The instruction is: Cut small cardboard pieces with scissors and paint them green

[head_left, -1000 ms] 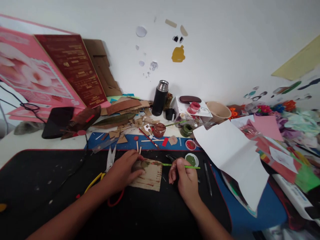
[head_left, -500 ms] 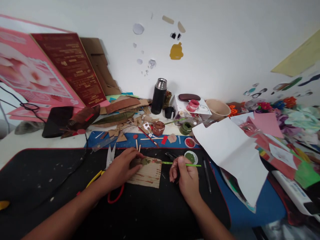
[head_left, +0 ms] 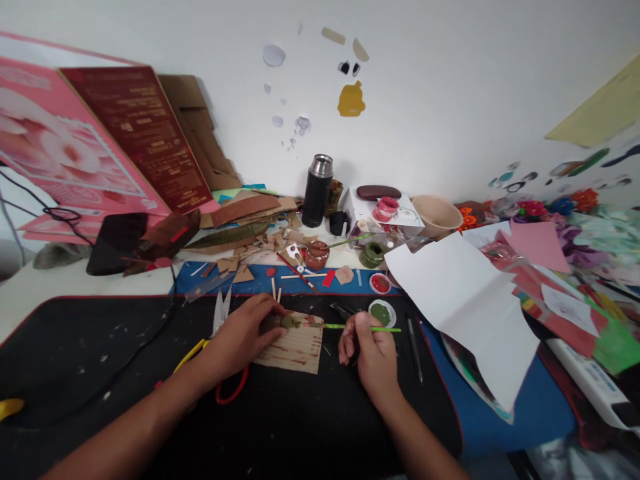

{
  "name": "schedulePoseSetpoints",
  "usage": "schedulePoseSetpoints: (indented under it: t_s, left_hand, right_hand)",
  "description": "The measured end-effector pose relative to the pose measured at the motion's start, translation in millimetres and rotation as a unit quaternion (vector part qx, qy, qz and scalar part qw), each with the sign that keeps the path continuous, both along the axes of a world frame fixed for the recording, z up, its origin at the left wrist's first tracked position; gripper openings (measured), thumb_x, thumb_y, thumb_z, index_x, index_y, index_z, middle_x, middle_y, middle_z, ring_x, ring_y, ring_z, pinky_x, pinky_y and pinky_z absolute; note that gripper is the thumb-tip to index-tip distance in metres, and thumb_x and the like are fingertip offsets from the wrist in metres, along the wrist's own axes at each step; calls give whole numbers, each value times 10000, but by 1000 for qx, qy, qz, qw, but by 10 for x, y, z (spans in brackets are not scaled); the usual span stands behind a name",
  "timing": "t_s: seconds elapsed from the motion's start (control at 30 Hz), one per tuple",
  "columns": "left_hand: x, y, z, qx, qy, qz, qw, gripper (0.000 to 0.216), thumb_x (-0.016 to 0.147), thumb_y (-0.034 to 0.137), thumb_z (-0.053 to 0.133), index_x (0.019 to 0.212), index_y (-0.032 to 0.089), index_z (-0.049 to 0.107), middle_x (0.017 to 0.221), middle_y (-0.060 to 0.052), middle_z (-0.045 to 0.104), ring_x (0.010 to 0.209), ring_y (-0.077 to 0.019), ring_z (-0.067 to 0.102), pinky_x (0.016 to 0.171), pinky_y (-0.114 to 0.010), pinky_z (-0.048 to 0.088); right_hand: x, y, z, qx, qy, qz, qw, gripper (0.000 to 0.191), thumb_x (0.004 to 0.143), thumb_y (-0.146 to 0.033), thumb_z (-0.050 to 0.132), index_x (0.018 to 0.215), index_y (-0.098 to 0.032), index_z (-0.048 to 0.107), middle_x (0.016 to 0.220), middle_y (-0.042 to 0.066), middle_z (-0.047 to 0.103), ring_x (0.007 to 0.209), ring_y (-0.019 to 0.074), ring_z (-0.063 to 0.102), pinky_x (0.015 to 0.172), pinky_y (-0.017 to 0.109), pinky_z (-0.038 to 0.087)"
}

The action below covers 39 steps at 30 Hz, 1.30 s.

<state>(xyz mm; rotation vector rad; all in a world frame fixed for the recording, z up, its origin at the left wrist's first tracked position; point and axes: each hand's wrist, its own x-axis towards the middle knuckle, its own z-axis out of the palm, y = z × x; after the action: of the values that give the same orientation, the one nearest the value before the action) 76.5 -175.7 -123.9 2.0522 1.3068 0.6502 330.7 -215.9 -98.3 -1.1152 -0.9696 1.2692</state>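
My right hand [head_left: 369, 353] is closed round a thin green paintbrush [head_left: 350, 327] that points left. Its tip touches a small green-painted piece [head_left: 287, 322] held down by the fingers of my left hand [head_left: 243, 337]. That piece lies on the top edge of a scrap of corrugated cardboard [head_left: 297, 350] streaked with red paint, on a black mat [head_left: 100, 360]. A white lid of green paint [head_left: 382, 313] sits just beyond my right hand, and a lid of red paint [head_left: 380, 284] lies behind it.
Scissors [head_left: 220, 313] and a yellow-and-red handled tool [head_left: 220, 387] lie by my left wrist; a black pen [head_left: 414, 347] lies right of my right hand. Behind are paint jars [head_left: 317, 255], a black flask [head_left: 317, 190], cardboard scraps [head_left: 250, 257], a beige bowl [head_left: 437, 217]. A creased white sheet [head_left: 465, 313] covers the right.
Both hands stay in place on the cardboard with the brush tip at the green piece. The view has shifted slightly.
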Motion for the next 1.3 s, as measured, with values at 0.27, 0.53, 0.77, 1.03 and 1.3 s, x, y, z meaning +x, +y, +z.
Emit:
schedulePoseSetpoints:
  t_s: [0.27, 0.53, 0.77, 1.03, 1.3]
  left_hand:
    - [-22, -1, 42, -26, 0, -12, 1000, 243, 910, 310, 701, 1146, 257, 675, 1174, -52, 678, 1130, -270, 648, 1012, -430, 531]
    - [0, -7, 78, -12, -1, -29, 999, 127, 960, 296, 638, 1069, 239, 667, 1139, -61, 656, 1112, -263, 634, 998, -444, 534]
    - [0, -21, 24, -4, 13, -12, 1000, 184, 915, 299, 717, 1072, 236, 643, 1127, -48, 657, 1111, -268, 642, 1003, -432, 532]
    - [-16, -34, 81, -16, 15, -41, 999, 330, 939, 284, 670, 1268, 267, 658, 1284, -73, 648, 1247, -286, 612, 1108, -456, 491]
    - [18, -35, 66, 0, 17, -41, 999, 185, 952, 275, 632, 1131, 253, 675, 1208, -67, 651, 1195, -282, 618, 1073, -476, 511]
  right_hand:
    - [7, 0, 5, 2, 0, -5, 1000, 574, 956, -710, 637, 730, -183, 616, 458, -55, 493, 369, 113, 528, 389, 203, 395]
    - [38, -29, 1, -12, -1, -4, 1000, 523, 947, -658, 690, 734, -184, 623, 464, -54, 497, 378, 121, 531, 393, 211, 401]
    - [11, -26, -6, -13, -6, 0, 1000, 512, 954, -646, 688, 738, -187, 621, 469, -54, 501, 374, 119, 524, 400, 215, 399]
    - [32, -26, -18, -10, -13, -1, 1000, 520, 962, -654, 674, 738, -189, 615, 476, -52, 508, 377, 115, 520, 405, 215, 396]
    - [49, -25, -45, -12, -11, -4, 1000, 520, 971, -662, 653, 745, -196, 611, 478, -51, 505, 383, 122, 520, 397, 219, 386]
